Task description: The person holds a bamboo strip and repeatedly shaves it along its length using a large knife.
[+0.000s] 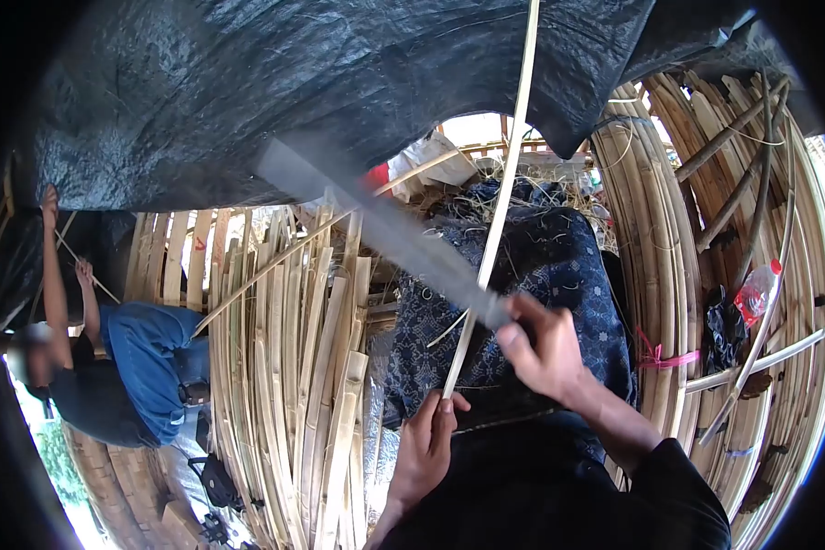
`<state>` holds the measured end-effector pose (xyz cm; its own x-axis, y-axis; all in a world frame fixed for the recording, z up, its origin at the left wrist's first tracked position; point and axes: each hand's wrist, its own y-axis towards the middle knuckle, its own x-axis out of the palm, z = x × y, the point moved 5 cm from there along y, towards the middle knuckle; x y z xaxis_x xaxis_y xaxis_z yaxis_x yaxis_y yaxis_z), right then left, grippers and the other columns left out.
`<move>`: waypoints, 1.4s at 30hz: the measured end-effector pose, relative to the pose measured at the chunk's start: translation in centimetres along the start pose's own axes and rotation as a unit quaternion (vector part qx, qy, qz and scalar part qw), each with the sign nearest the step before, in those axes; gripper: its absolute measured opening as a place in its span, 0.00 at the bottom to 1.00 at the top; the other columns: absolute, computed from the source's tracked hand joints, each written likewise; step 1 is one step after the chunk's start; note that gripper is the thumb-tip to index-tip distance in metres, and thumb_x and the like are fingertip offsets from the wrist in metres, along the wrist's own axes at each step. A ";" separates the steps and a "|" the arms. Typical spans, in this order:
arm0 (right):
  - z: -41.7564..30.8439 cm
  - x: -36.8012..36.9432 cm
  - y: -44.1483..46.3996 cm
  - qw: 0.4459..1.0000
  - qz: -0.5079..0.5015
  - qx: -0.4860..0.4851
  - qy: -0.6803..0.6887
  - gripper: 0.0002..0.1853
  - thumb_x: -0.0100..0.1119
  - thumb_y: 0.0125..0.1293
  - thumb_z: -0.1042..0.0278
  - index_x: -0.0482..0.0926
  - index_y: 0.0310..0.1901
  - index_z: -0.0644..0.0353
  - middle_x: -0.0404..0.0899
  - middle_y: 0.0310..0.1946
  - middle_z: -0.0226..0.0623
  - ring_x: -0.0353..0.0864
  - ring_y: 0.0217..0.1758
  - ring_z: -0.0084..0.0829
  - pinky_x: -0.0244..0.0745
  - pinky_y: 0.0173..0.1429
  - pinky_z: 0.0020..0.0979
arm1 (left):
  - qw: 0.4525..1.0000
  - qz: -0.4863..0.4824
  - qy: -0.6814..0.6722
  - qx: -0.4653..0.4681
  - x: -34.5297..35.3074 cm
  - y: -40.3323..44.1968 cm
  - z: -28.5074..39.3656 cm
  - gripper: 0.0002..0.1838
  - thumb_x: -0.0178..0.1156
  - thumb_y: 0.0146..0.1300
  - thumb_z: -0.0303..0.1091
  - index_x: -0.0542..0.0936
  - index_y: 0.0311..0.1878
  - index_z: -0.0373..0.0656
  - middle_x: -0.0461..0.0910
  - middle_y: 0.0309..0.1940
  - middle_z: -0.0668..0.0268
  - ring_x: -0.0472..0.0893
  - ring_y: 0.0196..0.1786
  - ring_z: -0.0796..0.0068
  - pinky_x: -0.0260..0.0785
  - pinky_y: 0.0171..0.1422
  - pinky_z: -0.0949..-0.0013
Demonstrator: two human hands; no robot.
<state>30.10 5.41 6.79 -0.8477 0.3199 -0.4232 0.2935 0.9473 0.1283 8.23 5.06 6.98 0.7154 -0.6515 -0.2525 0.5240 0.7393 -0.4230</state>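
A long, pale bamboo strip runs from the top of the view down to my left hand, whose fingers are closed on its lower end. My right hand grips the handle of a large knife. The wide blade, smeared by motion, points up and to the left and crosses the strip just above my right hand; whether it touches the strip I cannot tell. Beneath both lies a dark blue patterned cloth over my lap.
Split bamboo slats stand at the left, with a bundle at the right tied by pink string. A person in jeans sits at the far left, arms raised. Black sheeting hangs overhead. A plastic bottle is at the right.
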 end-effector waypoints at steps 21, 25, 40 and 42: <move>-2.8 0.7 -3.1 0.905 -0.048 -0.292 -0.306 0.34 0.69 0.57 0.23 0.77 0.26 0.53 0.72 0.18 0.24 0.78 0.17 0.24 0.70 0.23 0.26 | 0.987 0.060 0.119 0.090 1.2 -0.6 0.3 0.07 0.55 0.75 0.25 0.77 0.48 0.30 0.81 0.34 0.41 0.81 0.35 0.36 0.71 0.42 0.44; -2.0 -0.3 -2.5 0.910 -0.033 -0.284 -0.302 0.32 0.65 0.62 0.24 0.78 0.27 0.51 0.75 0.19 0.24 0.79 0.17 0.25 0.70 0.21 0.27 | 0.991 0.070 0.062 0.098 0.9 -0.2 3.0 0.07 0.50 0.80 0.27 0.75 0.47 0.33 0.79 0.31 0.47 0.81 0.30 0.49 0.70 0.37 0.51; 3.8 -5.9 -1.5 0.991 0.076 0.043 -0.106 0.27 0.62 0.74 0.43 0.79 0.30 0.63 0.79 0.19 0.44 0.83 0.21 0.43 0.74 0.28 0.40 | 0.985 0.039 -0.147 -0.076 0.0 -1.9 -0.8 0.16 0.41 0.88 0.38 0.74 0.48 0.37 0.62 0.24 0.76 0.59 0.26 0.89 0.52 0.31 0.77; 2.2 -2.6 -2.9 0.986 0.017 -0.044 -0.162 0.28 0.65 0.70 0.38 0.81 0.31 0.60 0.82 0.21 0.42 0.88 0.24 0.41 0.79 0.29 0.38 | 0.979 0.052 -0.181 -0.075 0.0 -1.6 -0.4 0.16 0.42 0.88 0.38 0.74 0.48 0.38 0.63 0.25 0.77 0.59 0.27 0.90 0.51 0.31 0.78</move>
<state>32.43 1.78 5.54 -0.6477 0.3434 -0.6801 0.2674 0.9383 0.2191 7.22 3.81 7.36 0.8924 -0.4511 0.0136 0.3859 0.7471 -0.5412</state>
